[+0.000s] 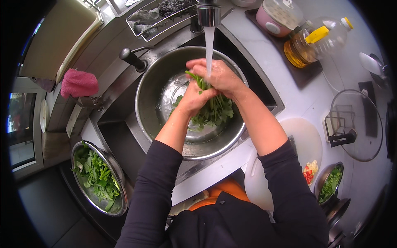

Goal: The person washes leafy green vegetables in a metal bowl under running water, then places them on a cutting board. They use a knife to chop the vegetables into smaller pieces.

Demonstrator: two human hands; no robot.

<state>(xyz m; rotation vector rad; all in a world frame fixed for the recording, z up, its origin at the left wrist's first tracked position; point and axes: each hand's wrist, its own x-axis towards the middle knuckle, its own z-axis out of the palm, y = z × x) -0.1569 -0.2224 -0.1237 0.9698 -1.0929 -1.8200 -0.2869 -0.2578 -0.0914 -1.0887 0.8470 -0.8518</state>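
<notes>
Water runs from the chrome faucet (209, 15) onto a bunch of leafy greens (214, 111) over a large stainless steel basin (145, 108) set in the sink. My left hand (197, 97) is closed around the stems, with the leaves hanging down towards the basin. Against the stem ends, right under the stream, is my right hand (217, 74), its fingers partly spread and slightly blurred; whether it grips the stems is unclear. A smaller metal bowl (122, 186) of leafy greens (99, 176) stands at the lower left.
A soap dispenser (133, 59) and a wire rack (145, 38) border the sink's back edge. On the right are an oil bottle (310, 46), a pink cooker (273, 20), a glass lid (356, 124), a white cutting board (301, 133) and a bowl of chopped greens (330, 184).
</notes>
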